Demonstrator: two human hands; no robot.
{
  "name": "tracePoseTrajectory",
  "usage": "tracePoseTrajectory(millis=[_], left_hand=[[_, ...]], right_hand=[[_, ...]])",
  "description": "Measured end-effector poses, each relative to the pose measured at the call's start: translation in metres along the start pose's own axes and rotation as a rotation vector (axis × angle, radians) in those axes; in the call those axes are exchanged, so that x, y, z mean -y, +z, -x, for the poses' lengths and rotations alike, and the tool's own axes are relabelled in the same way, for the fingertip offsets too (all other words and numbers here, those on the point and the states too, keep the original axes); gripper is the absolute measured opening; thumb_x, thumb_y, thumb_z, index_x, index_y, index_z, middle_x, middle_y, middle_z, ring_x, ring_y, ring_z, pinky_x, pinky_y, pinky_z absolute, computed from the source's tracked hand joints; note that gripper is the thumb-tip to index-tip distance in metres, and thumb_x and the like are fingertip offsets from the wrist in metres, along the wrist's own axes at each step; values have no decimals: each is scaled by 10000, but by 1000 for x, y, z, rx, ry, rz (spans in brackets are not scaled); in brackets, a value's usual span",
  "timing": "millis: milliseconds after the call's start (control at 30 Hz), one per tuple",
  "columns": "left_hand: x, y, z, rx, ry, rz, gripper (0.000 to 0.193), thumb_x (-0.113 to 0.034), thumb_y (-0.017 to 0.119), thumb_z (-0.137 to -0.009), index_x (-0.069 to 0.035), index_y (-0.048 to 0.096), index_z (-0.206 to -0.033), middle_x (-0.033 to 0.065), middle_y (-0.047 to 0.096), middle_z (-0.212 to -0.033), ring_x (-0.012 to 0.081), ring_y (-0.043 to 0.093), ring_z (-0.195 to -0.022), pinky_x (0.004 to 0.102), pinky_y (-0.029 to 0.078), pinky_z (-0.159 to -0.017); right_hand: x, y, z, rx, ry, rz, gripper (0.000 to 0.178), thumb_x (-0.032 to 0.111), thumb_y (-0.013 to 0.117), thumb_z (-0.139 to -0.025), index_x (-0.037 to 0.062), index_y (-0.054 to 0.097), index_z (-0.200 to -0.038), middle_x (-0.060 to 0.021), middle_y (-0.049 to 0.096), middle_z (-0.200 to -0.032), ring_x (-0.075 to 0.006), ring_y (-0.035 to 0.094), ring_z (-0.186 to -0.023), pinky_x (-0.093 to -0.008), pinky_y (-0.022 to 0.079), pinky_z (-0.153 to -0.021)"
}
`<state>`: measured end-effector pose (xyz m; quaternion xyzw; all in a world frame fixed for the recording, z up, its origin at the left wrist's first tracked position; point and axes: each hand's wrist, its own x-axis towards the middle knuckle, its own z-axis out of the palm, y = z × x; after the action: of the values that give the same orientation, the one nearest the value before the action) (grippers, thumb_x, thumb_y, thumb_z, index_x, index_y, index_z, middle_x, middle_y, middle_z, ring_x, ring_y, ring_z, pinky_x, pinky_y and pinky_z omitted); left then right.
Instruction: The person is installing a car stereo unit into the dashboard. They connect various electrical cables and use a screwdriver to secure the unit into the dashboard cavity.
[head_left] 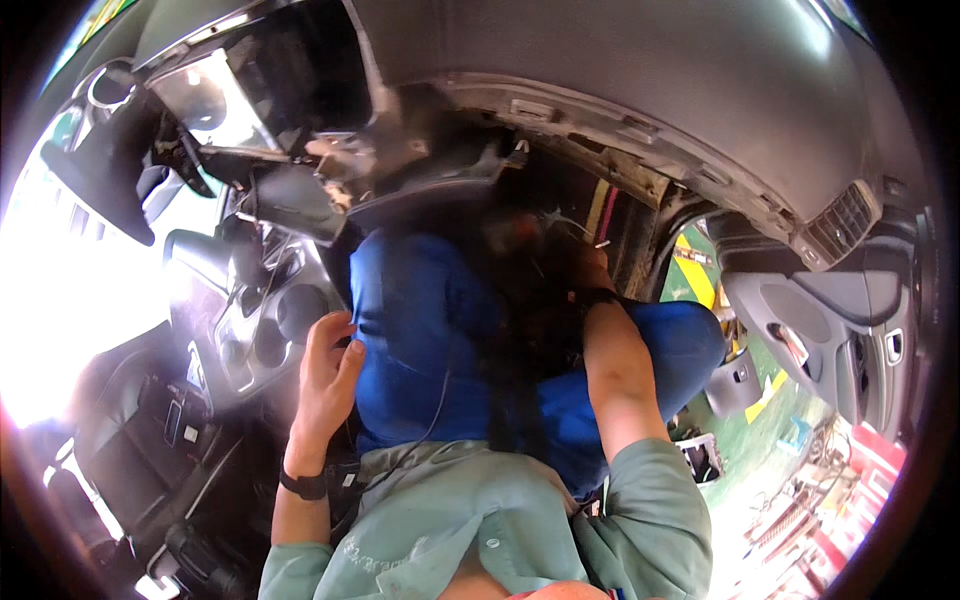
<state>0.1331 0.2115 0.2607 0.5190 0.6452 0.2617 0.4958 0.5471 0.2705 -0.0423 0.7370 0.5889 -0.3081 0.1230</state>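
Note:
My left hand [327, 368] rests on my left thigh in blue trousers [420, 330], fingers loosely spread and holding nothing. A black band [304, 485] circles that wrist. My right forearm [618, 370] reaches forward over my right knee [680, 345]. My right hand [590, 272] is up in the dark cavity [545, 215] under the grey dashboard [640, 90], blurred and partly hidden. I cannot make out what its fingers touch. A thin cable [438, 400] runs down across my lap.
The centre console with round cup holders [262, 335] lies to the left. The open car door panel [820, 330] stands to the right, with a green workshop floor [770, 430] beyond. A loose dark trim piece [290, 200] hangs at upper left.

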Motion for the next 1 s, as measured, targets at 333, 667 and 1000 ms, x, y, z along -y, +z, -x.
tracePoseTrajectory(millis=[333, 667, 1000], left_hand=[[3, -34, -47, -170, -71, 159, 432, -287, 606, -1024, 9, 542, -1331, 105, 623, -1243, 169, 619, -1118, 323, 524, -903], [29, -30, -203, -157, 139, 673, 389, -241, 691, -955, 44, 605, -1205, 159, 691, -1079, 273, 685, -970, 405, 557, -881], [83, 3, -253, -180, -14, 1023, 278, -11, 778, -785, -65, 750, -1056, 211, 725, -1029, 371, 700, -993, 376, 560, -830]], right_hand=[[77, -10, -17, -343, -125, -1052, 331, 256, 571, -962, 3, 685, -1142, -195, 720, -1076, -316, 688, -996, -396, 520, -856], [230, -127, 134, -411, -448, -801, 293, 201, 613, -939, -42, 675, -1089, -224, 726, -1003, -344, 703, -941, -391, 526, -856], [263, -148, 137, -450, -378, -689, 275, 189, 649, -942, -58, 679, -1059, -189, 733, -974, -265, 710, -894, -362, 543, -826]])
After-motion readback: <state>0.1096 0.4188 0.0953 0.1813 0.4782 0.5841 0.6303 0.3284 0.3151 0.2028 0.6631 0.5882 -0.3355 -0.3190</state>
